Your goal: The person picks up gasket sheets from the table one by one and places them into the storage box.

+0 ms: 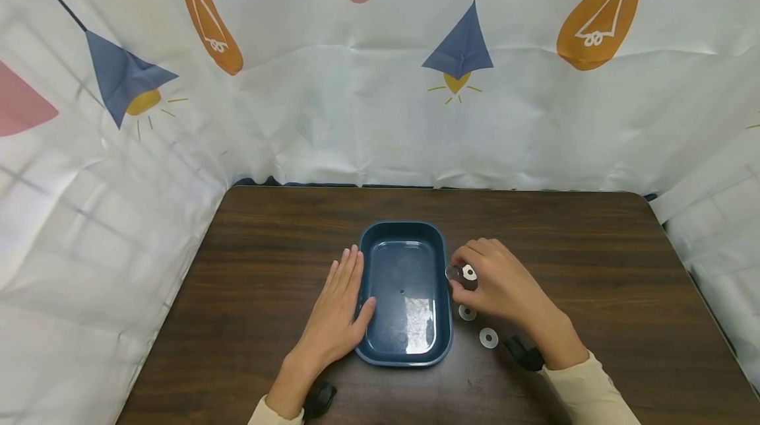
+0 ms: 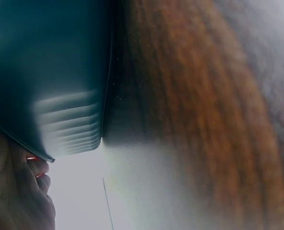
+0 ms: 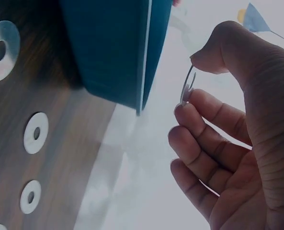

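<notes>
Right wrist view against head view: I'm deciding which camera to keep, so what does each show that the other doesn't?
Only the right wrist view: the palm side of the right hand, and the outer wall of the tray.
Only the head view: the tray's inside floor, the back of the left hand, and cream sleeves.
Both: fingers pinching a thin disc, loose washers on the table, and a blue lamp print.

A dark blue, rounded-rectangular tray (image 1: 386, 319) sits open side up at the head view's lower centre, and a thin, greyish washer (image 3: 184, 88) is held nearly edge-on, just right of centre in the right-wrist view.
</notes>
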`<state>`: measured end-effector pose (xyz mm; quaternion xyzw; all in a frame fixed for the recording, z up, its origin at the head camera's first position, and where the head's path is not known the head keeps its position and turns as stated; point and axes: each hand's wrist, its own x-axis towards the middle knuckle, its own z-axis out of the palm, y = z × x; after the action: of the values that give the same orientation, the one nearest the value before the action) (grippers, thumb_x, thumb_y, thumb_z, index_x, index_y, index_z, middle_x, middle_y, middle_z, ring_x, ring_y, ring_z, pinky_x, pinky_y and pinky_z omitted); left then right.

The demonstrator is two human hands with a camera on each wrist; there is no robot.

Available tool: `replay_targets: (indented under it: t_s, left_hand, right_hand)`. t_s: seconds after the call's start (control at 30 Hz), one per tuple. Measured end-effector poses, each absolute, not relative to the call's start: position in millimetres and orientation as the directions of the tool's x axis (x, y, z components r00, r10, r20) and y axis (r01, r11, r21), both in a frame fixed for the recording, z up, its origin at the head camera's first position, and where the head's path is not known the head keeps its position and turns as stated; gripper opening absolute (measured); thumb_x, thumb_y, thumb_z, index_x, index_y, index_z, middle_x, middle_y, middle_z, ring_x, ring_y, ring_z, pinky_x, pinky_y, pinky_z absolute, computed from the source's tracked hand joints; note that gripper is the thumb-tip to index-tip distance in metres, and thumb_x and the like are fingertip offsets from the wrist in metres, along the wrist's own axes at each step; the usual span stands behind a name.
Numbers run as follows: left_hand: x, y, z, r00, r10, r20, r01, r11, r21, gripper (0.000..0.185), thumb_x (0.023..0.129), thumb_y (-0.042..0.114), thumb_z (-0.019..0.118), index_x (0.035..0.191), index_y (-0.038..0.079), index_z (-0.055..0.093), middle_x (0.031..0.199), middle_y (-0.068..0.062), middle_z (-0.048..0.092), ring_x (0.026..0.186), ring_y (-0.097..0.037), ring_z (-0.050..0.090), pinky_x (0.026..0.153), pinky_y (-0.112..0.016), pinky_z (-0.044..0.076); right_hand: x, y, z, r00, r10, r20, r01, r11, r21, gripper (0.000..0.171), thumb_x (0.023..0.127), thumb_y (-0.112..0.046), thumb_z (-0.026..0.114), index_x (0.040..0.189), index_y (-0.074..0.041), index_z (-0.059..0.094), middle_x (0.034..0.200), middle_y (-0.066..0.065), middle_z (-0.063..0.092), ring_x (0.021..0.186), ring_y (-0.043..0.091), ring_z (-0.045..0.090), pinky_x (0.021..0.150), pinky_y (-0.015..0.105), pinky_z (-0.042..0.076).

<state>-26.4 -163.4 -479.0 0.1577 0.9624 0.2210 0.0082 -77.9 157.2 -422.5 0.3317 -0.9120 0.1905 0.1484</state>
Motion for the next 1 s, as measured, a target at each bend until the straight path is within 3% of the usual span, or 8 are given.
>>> replay_targets:
  t_s: [0.3,0.57,1.0]
  left_hand:
    - [-25.9,-162.1,-480.2,-0.941,0.315,0.126,0.338,0.848,0.407,0.083,0.106,0.035,0.057,0.171,0.008,0.013,0.181,-0.01,0.011,0.169,-0.027,0.009,0.135,-0.025,-0.011]
    - [-25.6,-162.3,-478.5,-0.948,0.305,0.095,0.316,0.85,0.421,0.085,0.105,0.034,0.058,0.171,0.009,0.012,0.181,-0.006,0.007,0.169,-0.025,0.007,0.139,-0.039,0.001]
    - [-25.9,-162.2,-477.0,-0.952,0.3,0.061,0.298,0.862,0.41,0.085,0.105,0.037,0.058,0.171,0.011,0.011,0.181,-0.005,0.005,0.169,-0.022,0.004,0.139,-0.045,0.009]
  right_hand:
    - [-88.3,145.6,-416.3,-0.693,-0.599,0.401,-0.712,0.655,-0.252,0.019,0.077,-0.021,0.084,0.09,-0.014,0.072,0.083,-0.004,0.067,0.079,0.012,0.057,0.081,0.036,0.056]
    - [-96.6,133.5,-407.0,-0.705,-0.629,0.327,-0.708,0.654,-0.268,0.017,0.081,-0.026,0.082,0.092,-0.015,0.073,0.084,-0.006,0.069,0.077,0.009,0.055,0.083,0.037,0.056]
    - [-107.4,110.0,-397.0,-0.676,-0.683,0.276,-0.737,0.625,-0.257,0.018,0.082,-0.026,0.083,0.094,-0.015,0.073,0.086,-0.005,0.071,0.079,0.012,0.058,0.087,0.039,0.057]
